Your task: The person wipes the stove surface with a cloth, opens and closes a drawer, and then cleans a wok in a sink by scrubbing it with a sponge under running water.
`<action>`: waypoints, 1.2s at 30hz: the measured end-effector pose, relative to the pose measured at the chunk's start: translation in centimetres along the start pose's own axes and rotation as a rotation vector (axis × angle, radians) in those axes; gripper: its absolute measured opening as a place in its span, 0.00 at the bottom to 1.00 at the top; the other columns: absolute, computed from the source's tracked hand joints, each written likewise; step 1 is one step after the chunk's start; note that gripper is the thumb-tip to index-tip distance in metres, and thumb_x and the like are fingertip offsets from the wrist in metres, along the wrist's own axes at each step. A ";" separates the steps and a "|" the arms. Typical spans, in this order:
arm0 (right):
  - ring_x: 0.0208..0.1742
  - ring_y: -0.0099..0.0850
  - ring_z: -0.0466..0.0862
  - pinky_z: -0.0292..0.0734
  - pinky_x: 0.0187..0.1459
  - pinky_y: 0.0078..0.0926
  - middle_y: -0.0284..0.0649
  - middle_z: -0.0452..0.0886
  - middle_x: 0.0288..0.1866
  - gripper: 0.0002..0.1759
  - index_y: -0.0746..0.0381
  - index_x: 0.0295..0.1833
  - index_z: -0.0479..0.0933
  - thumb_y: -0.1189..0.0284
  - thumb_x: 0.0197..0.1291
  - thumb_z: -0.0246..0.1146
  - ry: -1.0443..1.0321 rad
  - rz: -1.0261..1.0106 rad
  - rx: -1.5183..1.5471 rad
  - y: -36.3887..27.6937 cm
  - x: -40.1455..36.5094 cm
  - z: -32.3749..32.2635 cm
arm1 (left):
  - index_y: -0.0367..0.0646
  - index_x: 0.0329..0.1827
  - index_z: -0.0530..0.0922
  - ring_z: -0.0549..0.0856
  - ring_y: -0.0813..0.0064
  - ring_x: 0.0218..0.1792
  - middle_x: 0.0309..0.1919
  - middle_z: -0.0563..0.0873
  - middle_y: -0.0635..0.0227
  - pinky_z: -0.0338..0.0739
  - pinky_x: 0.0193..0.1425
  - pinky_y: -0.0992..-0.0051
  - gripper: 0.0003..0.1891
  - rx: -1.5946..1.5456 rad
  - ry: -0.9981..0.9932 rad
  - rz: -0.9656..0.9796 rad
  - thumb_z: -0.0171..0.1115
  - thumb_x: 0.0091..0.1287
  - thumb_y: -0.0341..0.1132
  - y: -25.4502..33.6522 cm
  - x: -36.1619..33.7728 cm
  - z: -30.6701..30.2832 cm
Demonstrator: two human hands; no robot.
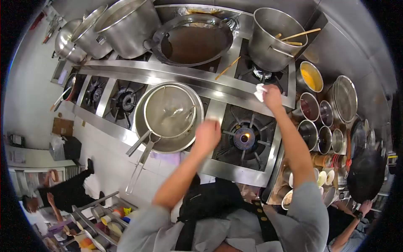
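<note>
My right hand (273, 98) is closed around a crumpled white cloth or paper (260, 92), above the steel ledge of the stove. My left hand (208, 133) is curled closed and slightly blurred, between a large steel pot (198, 110) and a lit burner (245, 139). Anything inside that fist is hidden. A round strainer (170, 111) rests in the pot, with cloudy liquid showing in it. Two long handles (140, 166) stick out over the pot's front rim. A small orange flame shows at the burner's centre.
Behind stand a wide pan of brown liquid (195, 44), tall stockpots (128, 31) and a pot with wooden sticks (277, 48). A wooden stick (228, 68) lies across the ledge. Steel containers (308, 107) line the right. Other people (67, 191) are at lower left and lower right.
</note>
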State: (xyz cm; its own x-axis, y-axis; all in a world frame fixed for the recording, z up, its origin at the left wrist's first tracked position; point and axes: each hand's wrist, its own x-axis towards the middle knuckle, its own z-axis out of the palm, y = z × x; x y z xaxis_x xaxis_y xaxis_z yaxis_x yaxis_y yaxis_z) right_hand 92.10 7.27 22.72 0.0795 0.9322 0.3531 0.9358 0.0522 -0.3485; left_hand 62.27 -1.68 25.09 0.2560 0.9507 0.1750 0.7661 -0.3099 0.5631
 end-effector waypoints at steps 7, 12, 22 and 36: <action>0.41 0.46 0.76 0.71 0.49 0.38 0.48 0.78 0.38 0.12 0.63 0.38 0.79 0.77 0.43 0.60 0.025 0.009 0.149 -3.0 -0.3 0.7 | 0.39 0.36 0.79 0.79 0.59 0.42 0.36 0.80 0.57 0.75 0.43 0.62 0.09 0.396 0.140 -0.016 0.55 0.53 0.30 -2.5 19.7 8.0; 0.45 0.43 0.74 0.71 0.48 0.37 0.46 0.77 0.40 0.16 0.63 0.43 0.78 0.77 0.44 0.59 0.007 0.001 0.147 -3.2 0.4 2.7 | 0.42 0.31 0.82 0.82 0.57 0.39 0.31 0.83 0.57 0.76 0.43 0.61 0.07 0.421 -0.087 -0.086 0.58 0.50 0.29 -3.3 19.2 7.3; 0.53 0.38 0.72 0.67 0.56 0.31 0.44 0.75 0.49 0.16 0.62 0.45 0.76 0.77 0.48 0.53 -0.182 -0.453 -0.078 -4.9 10.4 14.0 | 0.39 0.20 0.75 0.76 0.64 0.18 0.17 0.77 0.60 0.71 0.24 0.70 0.04 0.006 0.103 -0.461 0.62 0.45 0.29 -3.5 -8.9 -7.1; 0.42 0.45 0.75 0.73 0.47 0.36 0.50 0.76 0.37 0.10 0.69 0.37 0.74 0.76 0.49 0.52 -0.284 -0.675 -0.482 -3.4 14.7 10.2 | 0.38 0.26 0.75 0.77 0.57 0.27 0.23 0.76 0.57 0.73 0.32 0.62 0.04 0.155 0.052 -0.399 0.61 0.48 0.27 -8.9 -11.0 -8.0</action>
State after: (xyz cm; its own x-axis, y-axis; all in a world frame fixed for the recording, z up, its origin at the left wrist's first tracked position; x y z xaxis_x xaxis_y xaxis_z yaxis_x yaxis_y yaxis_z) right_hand 86.57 24.49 20.26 -0.5721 0.8142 0.0995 0.8005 0.5278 0.2839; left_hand 47.92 -9.32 24.60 -0.1053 0.9944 0.0103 0.8795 0.0882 0.4677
